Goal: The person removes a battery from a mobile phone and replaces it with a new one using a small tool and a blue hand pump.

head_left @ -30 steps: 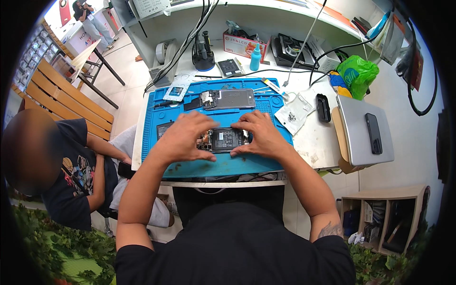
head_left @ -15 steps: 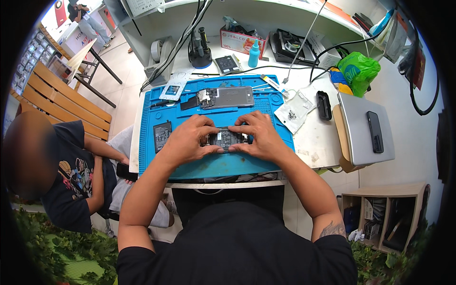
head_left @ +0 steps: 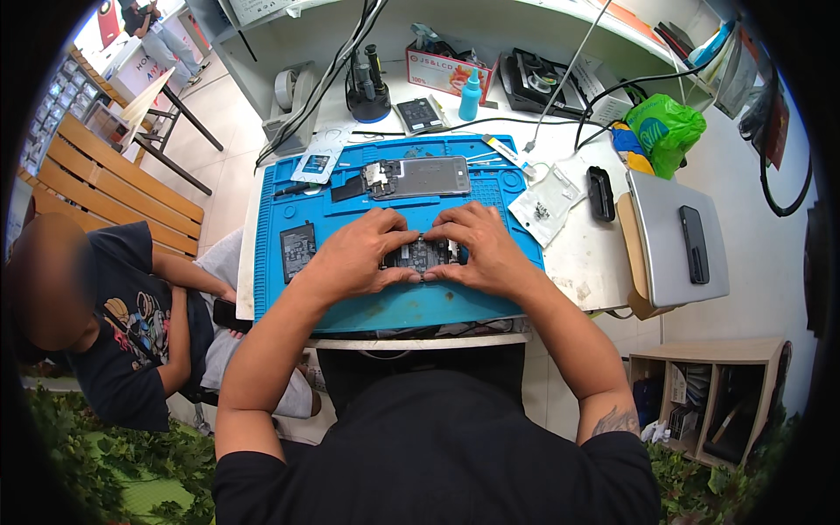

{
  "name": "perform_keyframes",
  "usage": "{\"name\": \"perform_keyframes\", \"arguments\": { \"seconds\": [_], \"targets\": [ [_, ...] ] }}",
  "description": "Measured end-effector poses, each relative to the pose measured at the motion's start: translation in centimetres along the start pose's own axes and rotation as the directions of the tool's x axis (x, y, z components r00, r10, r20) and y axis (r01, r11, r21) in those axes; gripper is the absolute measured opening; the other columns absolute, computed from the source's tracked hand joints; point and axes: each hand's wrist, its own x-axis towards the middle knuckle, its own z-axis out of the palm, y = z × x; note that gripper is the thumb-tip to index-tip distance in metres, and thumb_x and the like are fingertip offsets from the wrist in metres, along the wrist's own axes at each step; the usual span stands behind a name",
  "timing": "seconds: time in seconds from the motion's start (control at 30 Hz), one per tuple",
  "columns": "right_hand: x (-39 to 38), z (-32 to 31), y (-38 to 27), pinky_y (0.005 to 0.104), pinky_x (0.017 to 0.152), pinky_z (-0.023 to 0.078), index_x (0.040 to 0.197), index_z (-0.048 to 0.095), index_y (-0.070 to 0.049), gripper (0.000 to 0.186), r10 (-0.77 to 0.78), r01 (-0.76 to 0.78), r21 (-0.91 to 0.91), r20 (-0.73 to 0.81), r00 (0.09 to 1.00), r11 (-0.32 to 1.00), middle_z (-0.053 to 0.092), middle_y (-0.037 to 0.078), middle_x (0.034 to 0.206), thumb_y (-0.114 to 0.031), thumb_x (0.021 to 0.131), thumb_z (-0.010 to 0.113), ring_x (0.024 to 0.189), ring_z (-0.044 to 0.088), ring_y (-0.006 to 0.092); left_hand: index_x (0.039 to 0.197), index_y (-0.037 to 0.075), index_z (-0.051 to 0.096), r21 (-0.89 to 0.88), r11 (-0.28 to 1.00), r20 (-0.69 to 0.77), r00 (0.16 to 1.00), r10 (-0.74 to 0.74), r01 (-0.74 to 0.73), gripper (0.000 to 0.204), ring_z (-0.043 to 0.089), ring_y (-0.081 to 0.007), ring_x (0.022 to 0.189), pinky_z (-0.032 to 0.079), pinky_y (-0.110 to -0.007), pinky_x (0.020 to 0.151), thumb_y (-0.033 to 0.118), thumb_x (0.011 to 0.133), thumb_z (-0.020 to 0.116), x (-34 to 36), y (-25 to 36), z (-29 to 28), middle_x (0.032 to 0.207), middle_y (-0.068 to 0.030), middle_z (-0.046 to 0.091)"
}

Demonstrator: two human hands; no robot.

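On a blue mat (head_left: 376, 311), left hand (head_left: 354, 255) and right hand (head_left: 481, 249) gripping opened phone (head_left: 420, 256), white desk (head_left: 577, 262), wooden bench (head_left: 129, 184)

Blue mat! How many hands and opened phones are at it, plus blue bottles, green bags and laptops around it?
Left hand and right hand: 2
Opened phones: 2
Blue bottle: 1
Green plastic bag: 1
Silver laptop: 1
Total: 7
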Motion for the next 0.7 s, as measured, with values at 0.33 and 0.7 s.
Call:
{"name": "perform_keyframes", "arguments": {
  "seconds": [0.33, 0.7],
  "targets": [
    [0.8, -0.5, -0.1, 0.046, 0.108, 0.042, 0.134, 0.08, -0.014, 0.054, -0.026, 0.027, -0.024, 0.054, 0.998, 0.999, 0.072, 0.007, 0.134, -0.048, 0.093, 0.086, 0.125, 0.06, 0.0299, 0.116, 0.01, 0.084, -0.062, 0.996, -0.057, 0.996, -0.074, 0.071, 0.026, 0.075, -0.0326, 0.1, 0.061, -0.043, 0.084, 0.022, 0.094, 0.086, 0.8, -2.3, 0.0, 0.106, -0.0095, 0.077],
    [2.3, 0.8, 2.0, 0.0437, 0.086, 0.057, 0.105, 0.08, -0.004, 0.013, -0.184, 0.184, -0.001, -0.063, 0.981, 0.983, 0.073, 0.01, 0.098, -0.01, 0.093, 0.082, 0.096, 0.069, 0.0321, 0.103, 0.009, 0.072, 0.25, 0.96, -0.138, 0.977, 0.164, -0.126, 0.012, 0.07, -0.0301, 0.089, 0.06, -0.043, 0.076, 0.015, 0.096, 0.08, 1.2, -2.6, 1.7, 0.095, -0.0083, 0.066]
  ]
}}
